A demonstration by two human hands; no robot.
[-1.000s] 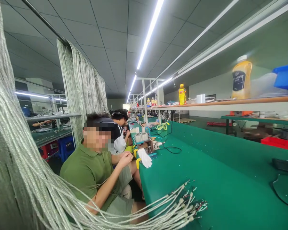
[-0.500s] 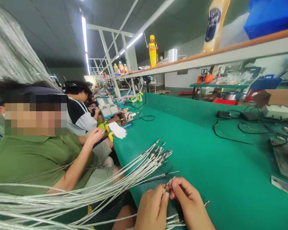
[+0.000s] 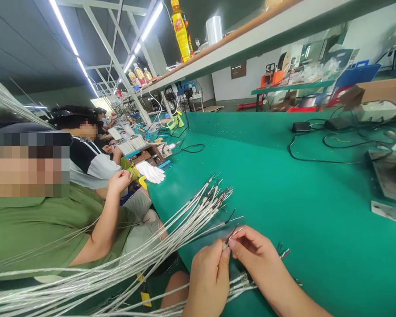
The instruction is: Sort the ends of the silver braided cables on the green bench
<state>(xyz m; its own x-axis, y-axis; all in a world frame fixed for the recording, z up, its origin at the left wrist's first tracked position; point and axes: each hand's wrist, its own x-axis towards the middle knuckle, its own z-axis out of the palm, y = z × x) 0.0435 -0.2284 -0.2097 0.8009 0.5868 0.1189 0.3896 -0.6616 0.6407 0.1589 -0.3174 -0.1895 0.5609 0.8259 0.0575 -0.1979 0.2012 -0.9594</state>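
Observation:
My left hand (image 3: 208,275) is closed in a pinch around a white cable near its stripped end. The thin black and white wires (image 3: 232,235) of that end stick out past my fingertips. My right hand (image 3: 255,255) pinches at the same wires, its fingertips touching those of the left. Beyond my hands a bundle of white braided cables (image 3: 188,224) runs in from the left, its bared ends resting on the green tabletop (image 3: 284,211). More white cables (image 3: 239,284) lie beneath my wrists, with coloured wire ends (image 3: 284,252) showing past my right hand.
A person in a green shirt (image 3: 95,220) sits close on the left; another sits farther along. White gloves (image 3: 151,171) lie near the table edge. Black cords and adapters (image 3: 302,127) spread at the back right, beside a metal plate (image 3: 387,171). A shelf (image 3: 237,44) runs overhead.
My view has tilted and shifted to the right. My fingertips have moved slightly at the cable end, and its dark and white wires now show more plainly. Both hands stay together.

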